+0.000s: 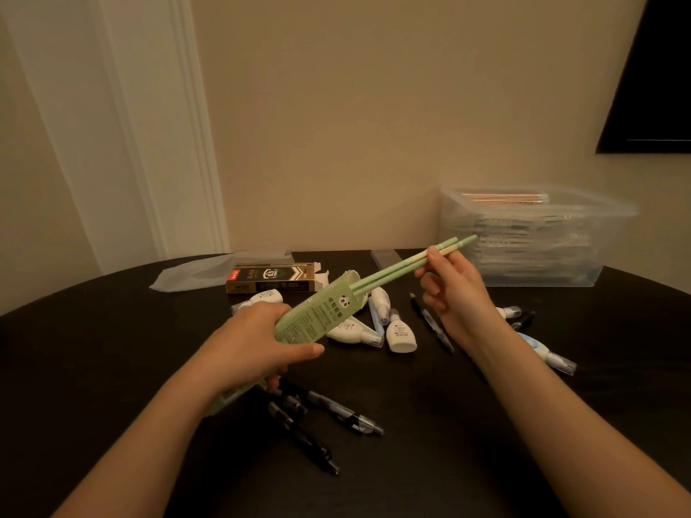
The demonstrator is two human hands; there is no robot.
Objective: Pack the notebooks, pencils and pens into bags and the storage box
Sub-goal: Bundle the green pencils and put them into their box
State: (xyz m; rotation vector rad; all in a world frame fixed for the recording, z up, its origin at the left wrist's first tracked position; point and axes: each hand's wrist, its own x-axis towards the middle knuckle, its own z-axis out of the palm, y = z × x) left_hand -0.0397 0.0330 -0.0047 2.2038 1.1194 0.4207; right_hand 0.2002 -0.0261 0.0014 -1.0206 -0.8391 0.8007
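Left grip (254, 345) holds green cardboard box (321, 312); right grip (456, 293) pinches slim pencils (396, 271).

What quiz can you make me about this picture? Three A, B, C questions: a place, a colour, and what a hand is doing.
1. Where is the clear storage box? A. on the table's far right. B. on the floor. C. under the table.
2. What colour are the pencils in the pack? A. red. B. green. C. blue.
3. What is the right hand doing? A. lying flat. B. pinching the pencils. C. holding a black pen.
Answers: 1 A, it stands at the table's far right. 2 B, both shafts are pale green. 3 B, its fingers pinch the pencils near their far ends.
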